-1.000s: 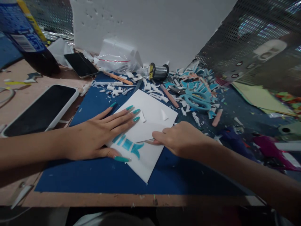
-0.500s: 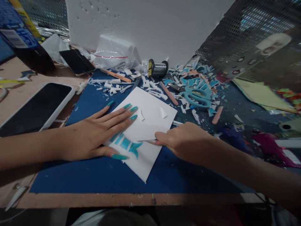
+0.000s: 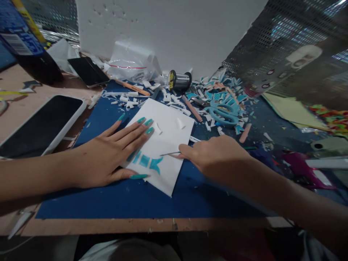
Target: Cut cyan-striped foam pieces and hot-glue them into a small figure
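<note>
My left hand (image 3: 114,156) lies flat with fingers spread on a white sheet (image 3: 168,132), pressing its left side. Beside its thumb, blue shapes (image 3: 145,160) like a fish tail and bands show on the sheet. In my right hand (image 3: 214,154) is a thin-bladed craft knife (image 3: 171,153), gripped between thumb and fingers. Its blade points left, with the tip just above the blue tail shape. My fingers hide most of the handle. Two small curled white offcuts (image 3: 180,123) rest on the sheet's upper part. Underneath lies a blue cutting mat (image 3: 108,203).
Blue-handled scissors (image 3: 223,114), a wire spool (image 3: 179,80) and many white and blue scraps (image 3: 217,90) lie behind the sheet. A phone (image 3: 46,123) is at left, near a dark bottle (image 3: 35,65). Yellow paper (image 3: 293,112) sits at right.
The sheet has turned slightly and its lower corner has shifted up, away from me. The knife tip is a little higher in view. The whole view has moved slightly.
</note>
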Demonstrator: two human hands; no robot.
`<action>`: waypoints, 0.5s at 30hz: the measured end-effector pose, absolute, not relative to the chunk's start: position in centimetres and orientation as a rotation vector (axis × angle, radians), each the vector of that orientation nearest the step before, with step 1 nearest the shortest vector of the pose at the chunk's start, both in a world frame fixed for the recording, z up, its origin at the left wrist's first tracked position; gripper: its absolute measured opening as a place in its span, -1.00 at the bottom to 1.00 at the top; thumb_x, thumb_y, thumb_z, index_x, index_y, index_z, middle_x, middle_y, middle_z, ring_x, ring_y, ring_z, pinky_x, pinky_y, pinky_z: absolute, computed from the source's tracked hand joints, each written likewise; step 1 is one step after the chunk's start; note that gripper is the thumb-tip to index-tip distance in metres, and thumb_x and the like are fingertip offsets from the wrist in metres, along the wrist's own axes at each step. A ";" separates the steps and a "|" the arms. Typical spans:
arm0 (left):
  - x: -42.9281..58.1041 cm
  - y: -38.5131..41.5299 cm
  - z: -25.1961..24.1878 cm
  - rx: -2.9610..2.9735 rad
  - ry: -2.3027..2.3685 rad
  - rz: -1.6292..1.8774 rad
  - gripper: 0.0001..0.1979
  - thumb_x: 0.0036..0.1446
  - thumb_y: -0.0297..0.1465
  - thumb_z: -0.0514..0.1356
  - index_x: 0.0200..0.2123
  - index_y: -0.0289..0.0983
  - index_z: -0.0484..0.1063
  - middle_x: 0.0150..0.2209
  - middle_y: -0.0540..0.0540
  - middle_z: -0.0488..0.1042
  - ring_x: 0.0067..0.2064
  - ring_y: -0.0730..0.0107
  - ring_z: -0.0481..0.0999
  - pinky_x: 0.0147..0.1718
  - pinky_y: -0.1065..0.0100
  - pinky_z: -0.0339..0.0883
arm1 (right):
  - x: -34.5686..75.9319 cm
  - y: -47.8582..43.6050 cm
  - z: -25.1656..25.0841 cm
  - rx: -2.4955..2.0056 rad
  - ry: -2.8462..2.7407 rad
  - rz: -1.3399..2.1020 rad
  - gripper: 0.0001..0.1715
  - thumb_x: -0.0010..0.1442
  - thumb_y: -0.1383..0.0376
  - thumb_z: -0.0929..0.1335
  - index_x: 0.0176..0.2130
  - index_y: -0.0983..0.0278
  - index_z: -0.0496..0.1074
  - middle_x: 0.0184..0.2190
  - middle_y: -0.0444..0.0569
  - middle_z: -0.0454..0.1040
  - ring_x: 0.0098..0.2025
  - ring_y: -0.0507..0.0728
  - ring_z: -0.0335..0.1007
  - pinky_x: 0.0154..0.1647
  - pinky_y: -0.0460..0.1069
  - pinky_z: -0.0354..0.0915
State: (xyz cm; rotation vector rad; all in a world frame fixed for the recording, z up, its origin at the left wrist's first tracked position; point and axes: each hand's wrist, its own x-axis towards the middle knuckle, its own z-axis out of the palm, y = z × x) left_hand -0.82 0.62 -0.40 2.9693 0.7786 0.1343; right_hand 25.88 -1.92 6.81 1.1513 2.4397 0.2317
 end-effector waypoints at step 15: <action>0.6 0.0 0.1 3.002 0.779 0.091 -0.19 0.21 0.08 -0.15 0.36 -0.21 -0.32 0.37 -0.19 -0.22 0.37 0.00 -0.20 0.25 -0.14 -0.23 | 25.2 -0.4 7.3 1.040 2.390 0.221 -0.74 0.21 0.42 0.21 -0.16 0.27 0.42 -0.58 0.02 0.47 -0.58 0.12 0.37 -0.61 -0.04 -0.19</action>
